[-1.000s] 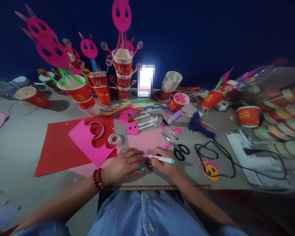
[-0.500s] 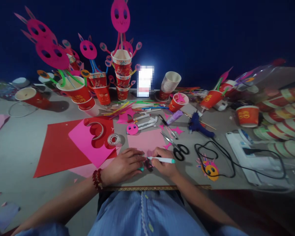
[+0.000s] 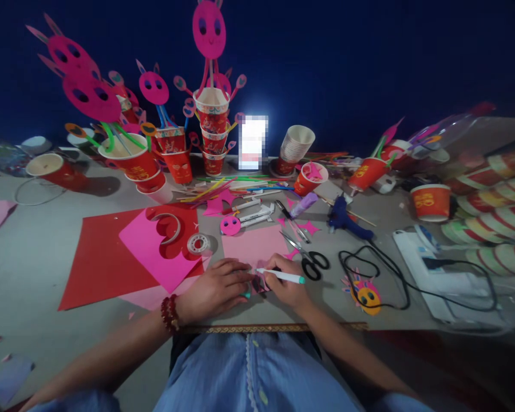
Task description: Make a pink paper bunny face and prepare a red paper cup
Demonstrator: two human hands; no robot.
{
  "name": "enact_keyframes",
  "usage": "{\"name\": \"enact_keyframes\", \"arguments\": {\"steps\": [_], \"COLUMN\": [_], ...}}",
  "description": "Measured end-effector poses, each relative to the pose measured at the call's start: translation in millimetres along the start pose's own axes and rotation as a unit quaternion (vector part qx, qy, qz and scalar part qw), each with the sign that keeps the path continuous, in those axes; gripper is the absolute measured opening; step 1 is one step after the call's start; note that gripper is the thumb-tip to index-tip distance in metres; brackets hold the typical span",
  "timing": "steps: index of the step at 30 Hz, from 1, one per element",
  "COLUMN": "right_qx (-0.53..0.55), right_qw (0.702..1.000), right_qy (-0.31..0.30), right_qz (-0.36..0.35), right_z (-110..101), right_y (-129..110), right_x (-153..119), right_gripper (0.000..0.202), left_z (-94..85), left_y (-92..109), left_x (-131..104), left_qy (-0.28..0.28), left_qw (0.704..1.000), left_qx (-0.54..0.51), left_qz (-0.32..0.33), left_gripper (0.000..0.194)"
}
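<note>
My right hand (image 3: pixel 285 281) is closed round a white marker (image 3: pixel 285 275) with a teal end, its tip pointing left at a small pink paper piece (image 3: pixel 260 282) with dark marks. My left hand (image 3: pixel 218 289) lies palm down just left of that piece, fingers pressed together at its edge. A teal cap (image 3: pixel 246 294) shows by the left fingers; whether it is gripped is unclear. Beyond both hands lies a light pink sheet (image 3: pixel 253 243). Black-handled scissors (image 3: pixel 313 263) rest right of my right hand.
Red paper (image 3: pixel 98 257) with a magenta sheet (image 3: pixel 154 252) lies left. A blue glue gun (image 3: pixel 347 220), its cord and a white power strip (image 3: pixel 433 286) are at the right. Decorated cups (image 3: pixel 214 117) and a bright phone (image 3: pixel 253 140) stand at the back.
The marker tip has shifted slightly up and left over the small piece, with my right hand tilting a little. My left hand has stayed nearly still.
</note>
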State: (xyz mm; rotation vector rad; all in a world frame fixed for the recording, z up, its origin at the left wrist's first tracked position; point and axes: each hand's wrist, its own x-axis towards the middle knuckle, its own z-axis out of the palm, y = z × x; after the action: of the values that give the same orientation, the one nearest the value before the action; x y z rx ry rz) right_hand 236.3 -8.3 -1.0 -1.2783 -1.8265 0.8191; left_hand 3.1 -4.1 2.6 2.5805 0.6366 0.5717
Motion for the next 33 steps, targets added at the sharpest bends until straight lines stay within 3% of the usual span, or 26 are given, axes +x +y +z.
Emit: {"name": "enact_keyframes", "arguments": {"steps": [33], "right_qx": [-0.028], "right_qw": [0.999], "right_qy": [-0.018], "right_qz": [-0.010], "right_z": [-0.4], "right_y": [0.0], "right_x": [0.3], "right_gripper": [0.015], "left_z": [0.8], "left_y": [-0.4], "left_x": [-0.5], "left_qy": [0.002], "left_qw": [1.000], "left_qx": [0.002], "left_qz": [-0.003], "left_gripper": [0.028]}}
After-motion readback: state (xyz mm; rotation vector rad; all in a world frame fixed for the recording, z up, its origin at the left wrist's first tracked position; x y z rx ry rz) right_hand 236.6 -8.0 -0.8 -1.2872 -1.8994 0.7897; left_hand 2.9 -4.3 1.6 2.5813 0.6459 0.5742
